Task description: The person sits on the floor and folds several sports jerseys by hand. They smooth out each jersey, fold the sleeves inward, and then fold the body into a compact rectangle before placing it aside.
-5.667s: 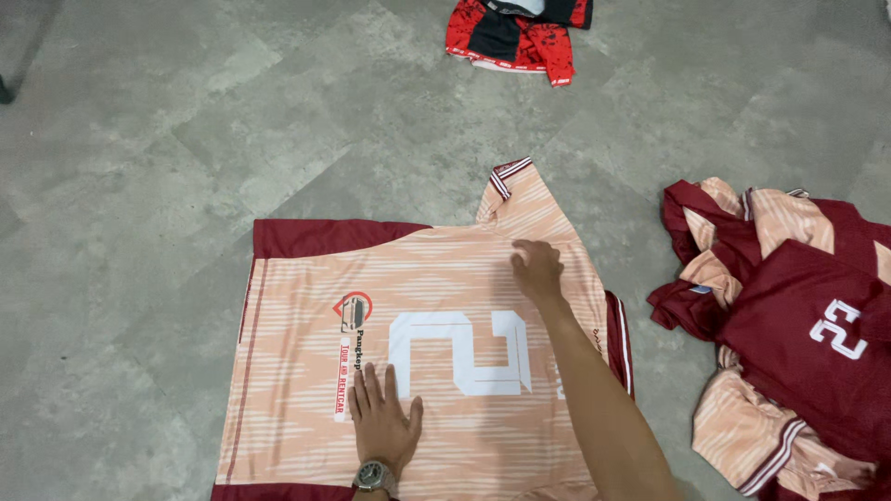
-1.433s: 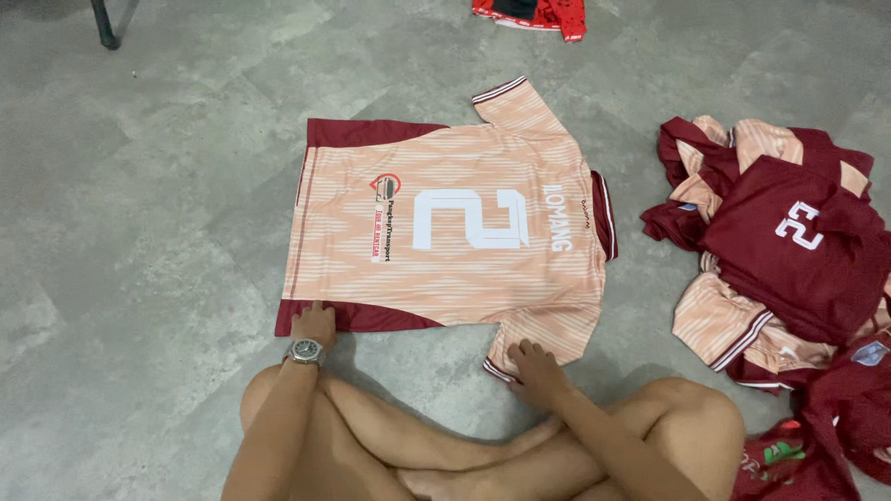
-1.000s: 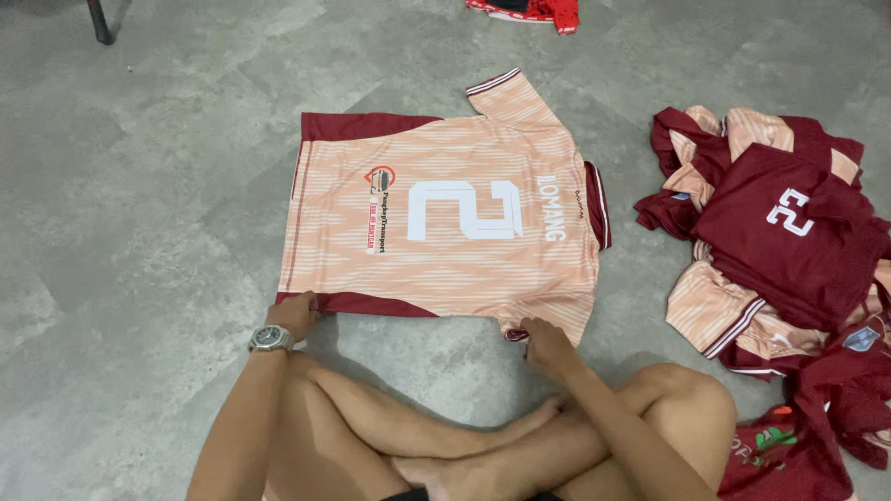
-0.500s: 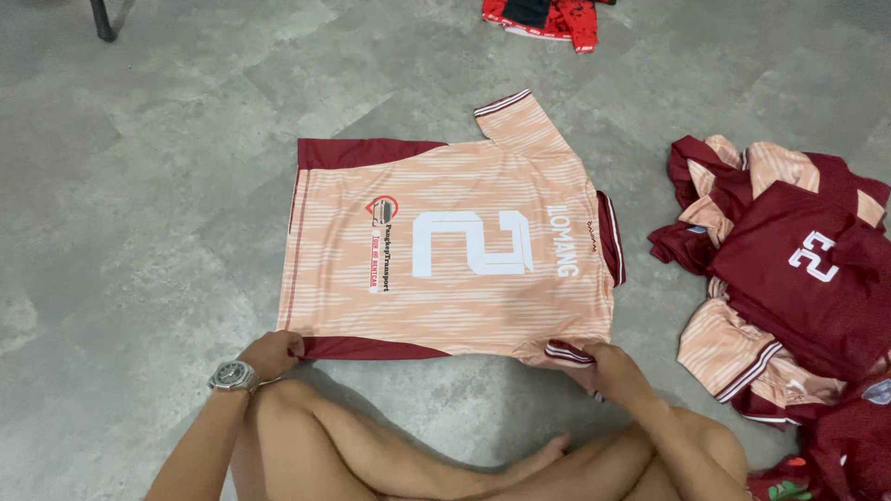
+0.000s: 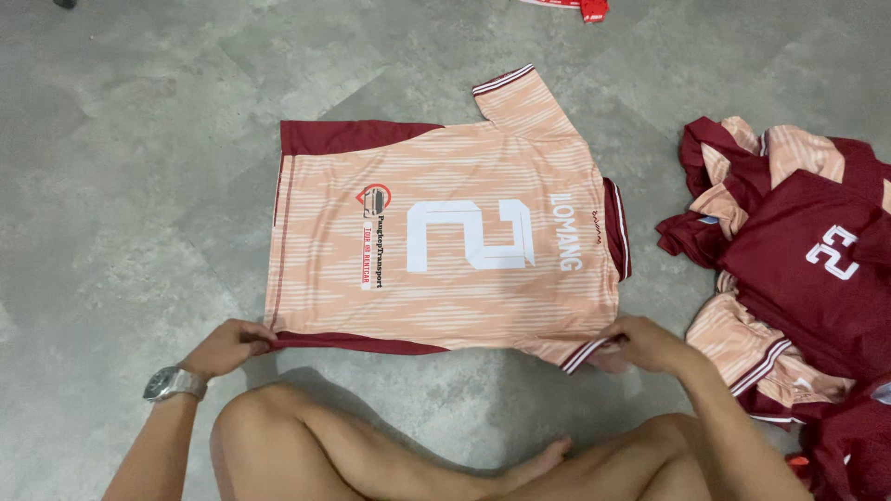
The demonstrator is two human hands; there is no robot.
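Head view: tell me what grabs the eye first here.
A peach-and-maroon jersey lies spread flat on the grey floor, mid-frame, a large white numeral on it. The left hand pinches its near hem corner, and the right hand grips its near sleeve. A pile of maroon jerseys lies at the right edge.

A peach and maroon short-sleeved jersey (image 5: 445,241) lies flat on the grey stone floor (image 5: 139,139), directly ahead of the person's crossed legs (image 5: 445,455). The left hand (image 5: 227,345) grips its near left corner and the right hand (image 5: 645,341) its near right sleeve. A heap of maroon and peach jerseys (image 5: 798,288) lies just right of it; a red garment (image 5: 571,7) lies well beyond.
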